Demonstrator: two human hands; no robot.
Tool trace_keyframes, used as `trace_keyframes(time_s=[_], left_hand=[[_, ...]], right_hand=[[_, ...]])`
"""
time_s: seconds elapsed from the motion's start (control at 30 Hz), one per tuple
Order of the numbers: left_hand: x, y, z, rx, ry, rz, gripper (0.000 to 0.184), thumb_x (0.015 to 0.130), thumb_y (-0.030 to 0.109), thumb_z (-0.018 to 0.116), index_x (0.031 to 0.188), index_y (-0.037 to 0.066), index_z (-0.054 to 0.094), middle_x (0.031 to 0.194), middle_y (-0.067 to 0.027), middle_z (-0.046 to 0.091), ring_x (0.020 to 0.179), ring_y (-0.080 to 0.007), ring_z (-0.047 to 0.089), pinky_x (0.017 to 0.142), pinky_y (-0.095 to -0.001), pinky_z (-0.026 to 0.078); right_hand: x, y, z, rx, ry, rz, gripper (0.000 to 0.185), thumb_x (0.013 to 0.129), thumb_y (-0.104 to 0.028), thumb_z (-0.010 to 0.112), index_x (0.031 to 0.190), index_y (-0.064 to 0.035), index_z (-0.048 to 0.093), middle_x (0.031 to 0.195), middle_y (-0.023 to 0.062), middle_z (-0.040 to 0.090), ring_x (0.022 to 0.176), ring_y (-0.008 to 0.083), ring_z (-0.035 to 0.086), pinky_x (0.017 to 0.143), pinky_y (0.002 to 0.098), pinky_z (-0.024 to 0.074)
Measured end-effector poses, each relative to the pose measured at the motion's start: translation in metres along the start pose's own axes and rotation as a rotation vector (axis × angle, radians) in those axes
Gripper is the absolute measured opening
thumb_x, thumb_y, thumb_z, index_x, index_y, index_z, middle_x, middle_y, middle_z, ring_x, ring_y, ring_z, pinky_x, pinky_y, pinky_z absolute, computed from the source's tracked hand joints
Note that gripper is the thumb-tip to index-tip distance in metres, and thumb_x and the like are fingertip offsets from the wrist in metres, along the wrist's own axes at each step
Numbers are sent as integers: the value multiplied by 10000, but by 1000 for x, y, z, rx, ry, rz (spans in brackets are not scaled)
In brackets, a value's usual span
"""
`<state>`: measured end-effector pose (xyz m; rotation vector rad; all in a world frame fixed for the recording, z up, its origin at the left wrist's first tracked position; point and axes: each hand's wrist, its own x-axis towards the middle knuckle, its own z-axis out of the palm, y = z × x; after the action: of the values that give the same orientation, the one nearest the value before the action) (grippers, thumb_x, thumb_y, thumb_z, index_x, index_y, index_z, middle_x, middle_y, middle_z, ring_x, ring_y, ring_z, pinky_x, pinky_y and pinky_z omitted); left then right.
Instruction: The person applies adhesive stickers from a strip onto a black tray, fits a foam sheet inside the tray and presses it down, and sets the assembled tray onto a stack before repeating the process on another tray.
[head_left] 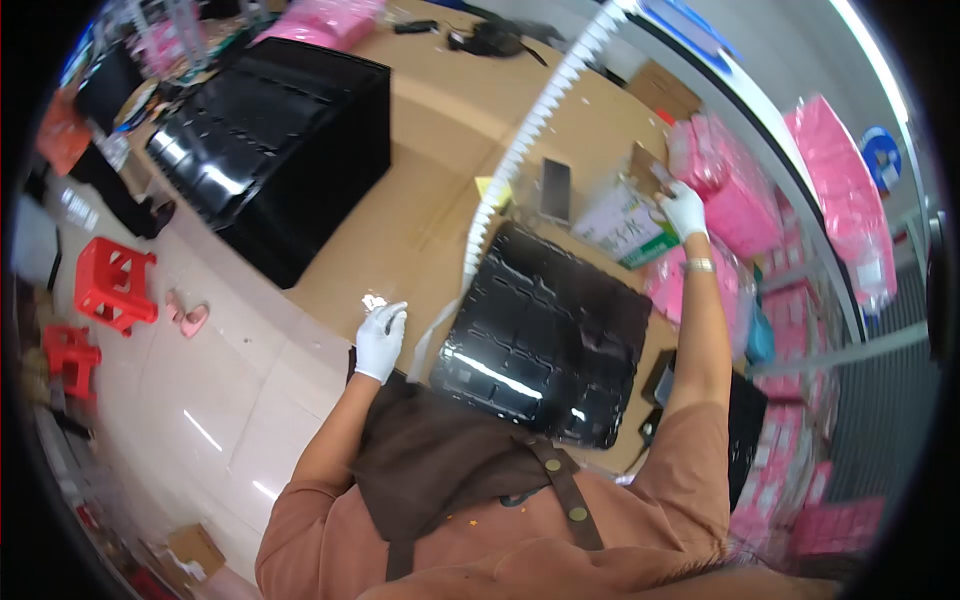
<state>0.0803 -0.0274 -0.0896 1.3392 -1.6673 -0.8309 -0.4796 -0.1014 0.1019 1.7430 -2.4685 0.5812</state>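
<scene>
My left hand, in a white glove, is at the table's near edge with its fingers curled together. Small white scraps show just beyond the fingertips; whether the fingers hold any is unclear. My right hand, also gloved, reaches to the open top of a white and green printed carton. Its fingers are bent beside the raised brown flap, and what they grip is hidden. Between my hands a glossy black plastic panel with moulded ridges lies on the table.
A stack of black panels stands at the left on the brown table. A phone-like dark slab lies by the carton. A white spiral-wrapped cable hangs across the view. Pink wrapped packs are at right; red stools and a person at left.
</scene>
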Motion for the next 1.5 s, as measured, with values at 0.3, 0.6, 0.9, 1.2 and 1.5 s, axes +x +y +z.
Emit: trace_keyframes(time_s=[0.3,0.6,0.9,1.2,1.5], left_hand=[[-63,73,-101,73,144,-161,278,971,271,568,1109,67,696,1098,-144,680,1010,-279,654,909,-352,506],[-156,82,-118,365,-200,-334,344,985,328,502,1190,108,668,1139,-130,656,1092,-319,610,977,-405,459],[-168,91,-119,484,-379,-382,404,980,374,480,1263,122,620,1203,-118,620,1113,-321,598,977,-412,462],[-169,88,-140,552,-464,-455,444,977,395,471,1315,129,578,1269,-117,584,1141,-326,583,980,-423,461],[-166,85,-147,547,-502,-395,457,970,406,480,1321,128,571,1272,-124,592,1150,-330,579,983,-424,459]], right_hand=[[-159,-240,-104,1108,-222,-1287,331,902,-231,595,630,-56,524,622,17,498,583,116,476,520,289,344],[-232,-295,-71,966,-700,-1207,297,899,-234,610,671,-61,529,657,27,521,573,121,486,507,287,349],[-240,-294,-66,981,-763,-1154,266,895,-237,625,712,-66,535,692,37,544,563,126,496,493,285,355],[-244,-293,-65,949,-787,-1093,240,891,-240,640,753,-71,540,727,47,567,552,131,506,480,283,361],[-259,-290,-73,959,-755,-1040,220,887,-243,655,794,-76,546,763,57,590,542,136,516,467,281,366]])
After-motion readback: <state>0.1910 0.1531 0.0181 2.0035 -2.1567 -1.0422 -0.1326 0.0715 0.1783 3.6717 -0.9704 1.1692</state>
